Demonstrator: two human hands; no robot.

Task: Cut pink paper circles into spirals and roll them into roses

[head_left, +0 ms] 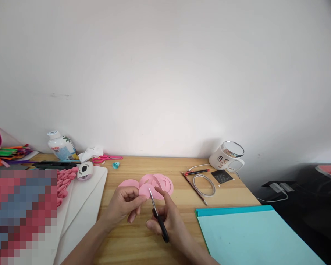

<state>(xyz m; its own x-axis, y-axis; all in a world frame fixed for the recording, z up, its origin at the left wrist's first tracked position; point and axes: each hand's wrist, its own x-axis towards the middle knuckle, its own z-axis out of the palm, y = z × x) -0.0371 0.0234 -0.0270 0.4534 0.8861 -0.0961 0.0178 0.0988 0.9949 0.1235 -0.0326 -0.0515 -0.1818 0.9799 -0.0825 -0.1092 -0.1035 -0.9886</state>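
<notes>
Between my thumb and fingers, my left hand [127,204] pinches a pink paper piece [144,190] with a rounded edge. Black-handled scissors [160,222] are gripped in my right hand [169,217], their blades pointing up and away from me at the paper. The blade tip overlaps the held paper; whether it is cutting through I cannot tell. A curved pink strip arches beside the right index finger. Behind both hands lie pink paper spirals [168,182] and another rounded pink piece [128,182] on the wooden table [138,243].
To the left are white paper sheets [81,213], a small white device [85,171], pink-handled scissors [105,158] and a white bottle [61,146]. On the right stand a mug [223,158], a coiled cable [204,185], a pencil [194,187] and a light-blue folder [253,235].
</notes>
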